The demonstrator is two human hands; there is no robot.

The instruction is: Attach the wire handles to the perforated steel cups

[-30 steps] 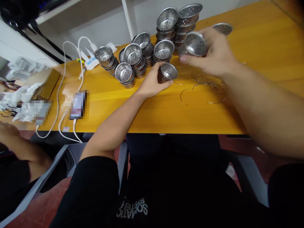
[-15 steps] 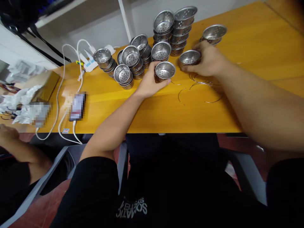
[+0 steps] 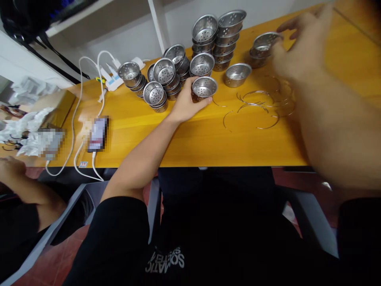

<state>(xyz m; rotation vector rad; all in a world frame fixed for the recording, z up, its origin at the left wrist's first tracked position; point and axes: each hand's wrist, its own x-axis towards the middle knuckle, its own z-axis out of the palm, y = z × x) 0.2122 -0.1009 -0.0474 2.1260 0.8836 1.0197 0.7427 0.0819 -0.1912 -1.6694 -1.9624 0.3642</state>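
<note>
My left hand (image 3: 185, 104) is wrapped round a small perforated steel cup (image 3: 204, 87) standing on the yellow table (image 3: 193, 139). A second steel cup (image 3: 237, 74) stands alone just to its right, with no hand on it. My right hand (image 3: 300, 47) is lifted above the table's right part, blurred, fingers spread and holding nothing. It hovers beside another steel cup (image 3: 262, 43) at the back right. Several thin wire rings (image 3: 258, 105) lie loose on the table below that hand.
Stacks of perforated steel cups (image 3: 205, 39) crowd the table's back. A power strip with white cables (image 3: 111, 75) and a phone (image 3: 97, 133) lie at the left. Crumpled paper (image 3: 24, 123) sits far left. Another person's arm (image 3: 26, 186) shows at the lower left.
My right hand set the steel cup down on the table, let go and rose to the back right with its fingers spread. My left hand kept hold of its cup.
</note>
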